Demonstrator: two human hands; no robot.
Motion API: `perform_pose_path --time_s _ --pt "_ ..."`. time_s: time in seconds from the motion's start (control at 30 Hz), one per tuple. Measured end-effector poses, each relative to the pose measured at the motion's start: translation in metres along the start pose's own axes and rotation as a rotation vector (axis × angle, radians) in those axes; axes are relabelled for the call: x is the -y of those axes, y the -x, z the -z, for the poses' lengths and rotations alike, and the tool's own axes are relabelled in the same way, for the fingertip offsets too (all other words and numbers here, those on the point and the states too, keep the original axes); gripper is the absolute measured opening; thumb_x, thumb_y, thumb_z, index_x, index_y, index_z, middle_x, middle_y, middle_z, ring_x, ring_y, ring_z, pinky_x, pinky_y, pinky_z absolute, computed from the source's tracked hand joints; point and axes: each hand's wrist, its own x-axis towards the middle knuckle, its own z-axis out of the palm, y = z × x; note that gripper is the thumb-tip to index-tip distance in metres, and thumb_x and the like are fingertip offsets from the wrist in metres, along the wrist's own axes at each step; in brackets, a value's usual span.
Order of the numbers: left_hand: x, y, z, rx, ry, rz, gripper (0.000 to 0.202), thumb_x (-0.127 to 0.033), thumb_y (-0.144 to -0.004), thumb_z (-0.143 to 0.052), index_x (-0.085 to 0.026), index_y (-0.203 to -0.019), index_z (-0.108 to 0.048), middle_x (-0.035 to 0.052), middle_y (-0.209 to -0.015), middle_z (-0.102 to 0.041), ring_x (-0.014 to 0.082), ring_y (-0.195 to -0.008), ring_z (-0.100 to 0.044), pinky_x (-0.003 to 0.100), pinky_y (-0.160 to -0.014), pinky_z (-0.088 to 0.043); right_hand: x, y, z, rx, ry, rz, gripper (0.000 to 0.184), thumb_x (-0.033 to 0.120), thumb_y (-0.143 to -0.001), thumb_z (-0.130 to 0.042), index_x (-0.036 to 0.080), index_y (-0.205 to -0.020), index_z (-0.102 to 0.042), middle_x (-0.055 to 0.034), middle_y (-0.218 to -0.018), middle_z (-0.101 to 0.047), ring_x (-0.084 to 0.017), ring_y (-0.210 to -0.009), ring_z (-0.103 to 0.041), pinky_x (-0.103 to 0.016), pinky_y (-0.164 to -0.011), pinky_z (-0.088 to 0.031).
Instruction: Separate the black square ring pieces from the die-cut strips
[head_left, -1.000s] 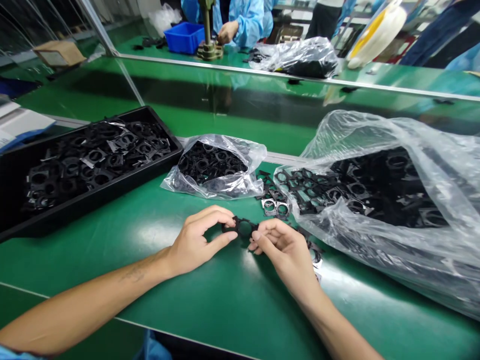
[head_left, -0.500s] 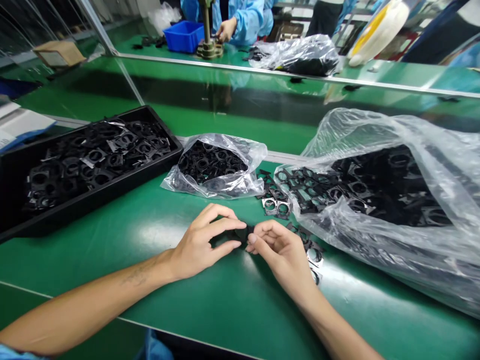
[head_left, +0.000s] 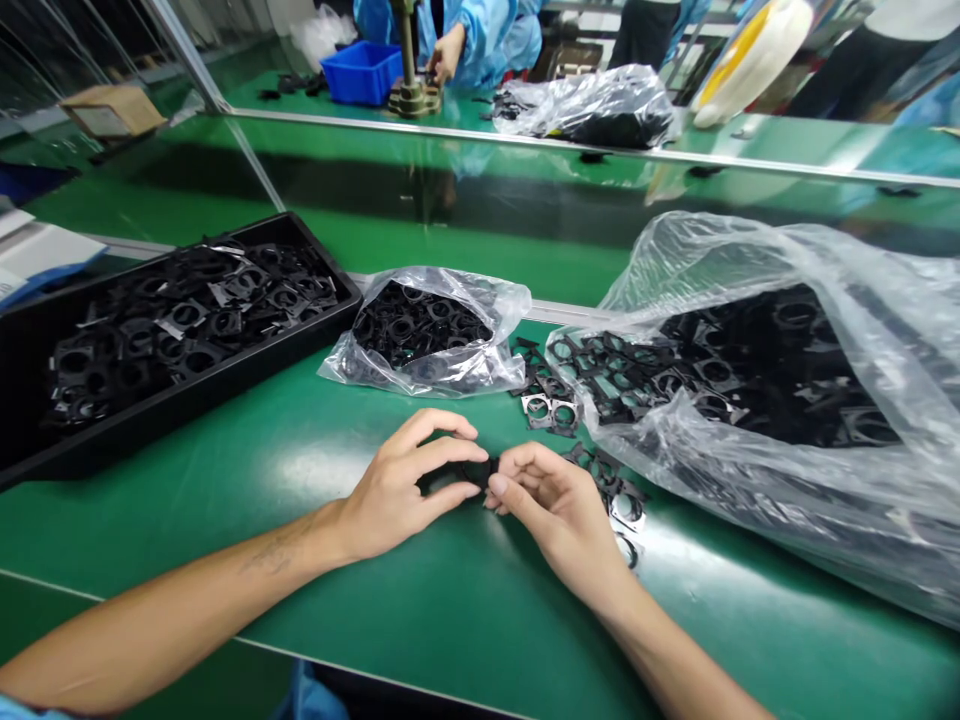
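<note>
Between my two hands, just above the green table, is a small black plastic part [head_left: 475, 470], mostly hidden by fingers. My left hand [head_left: 409, 480] grips its left side between thumb and fingers. On its right side, my right hand [head_left: 551, 510] pinches it with thumb and forefinger. Whether it is one piece or two pressed together, I cannot tell. Beside my right hand lie loose black frames with round holes [head_left: 592, 462], and a couple of shiny silver-faced frames [head_left: 627, 512] lie among them.
A black tray [head_left: 247, 365] heaped with black frames stands at left. A small clear bag [head_left: 495, 375] of them lies ahead, a large clear bag [head_left: 750, 490] at right. Beyond the metal rail [head_left: 480, 135], a co-worker's hand [head_left: 448, 52] is near a blue bin [head_left: 363, 75].
My right hand has shifted slightly left, closer to my left fingers, with the black part still between both hands. The view has drifted a little.
</note>
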Motion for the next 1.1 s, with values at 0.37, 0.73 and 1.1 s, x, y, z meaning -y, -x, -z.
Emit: perform_pose_path --time_s 0.37,0.73,1.1 --pt "0.0 0.004 -0.002 0.028 0.013 -0.089 0.028 -0.014 -0.094 -0.065 -0.023 -0.12 -0.066 0.0092 -0.113 -0.069 0.0201 -0.102 -0.07 0.033 -0.088 -0.061 0.001 0.004 -0.003 -0.073 0.321 0.175 0.021 0.036 -0.093 -0.066 0.02 -0.079 -0.065 -0.0011 -0.07 -0.064 -0.016 -0.064 -0.059 -0.026 -0.061 -0.049" --pt "-0.001 -0.005 0.004 -0.059 0.29 0.203 0.003 -0.018 -0.092 -0.068 -0.018 -0.092 -0.071 0.0038 -0.086 -0.075 0.0157 -0.079 -0.07 0.028 -0.076 -0.057 0.002 0.003 0.002 -0.119 0.506 0.421 0.013 0.025 -0.095 -0.064 0.023 -0.083 -0.064 -0.0024 -0.075 -0.067 -0.018 -0.067 -0.062 -0.03 -0.068 -0.051" --pt "-0.006 -0.005 0.004 -0.13 0.249 0.127 0.006 -0.012 -0.089 -0.071 -0.018 -0.088 -0.074 0.0027 -0.082 -0.076 0.0126 -0.075 -0.07 0.022 -0.073 -0.056 0.004 0.006 0.0 -0.106 0.526 0.458 0.011 0.02 -0.094 -0.065 0.021 -0.083 -0.065 -0.0029 -0.077 -0.068 -0.018 -0.068 -0.064 -0.03 -0.068 -0.053"
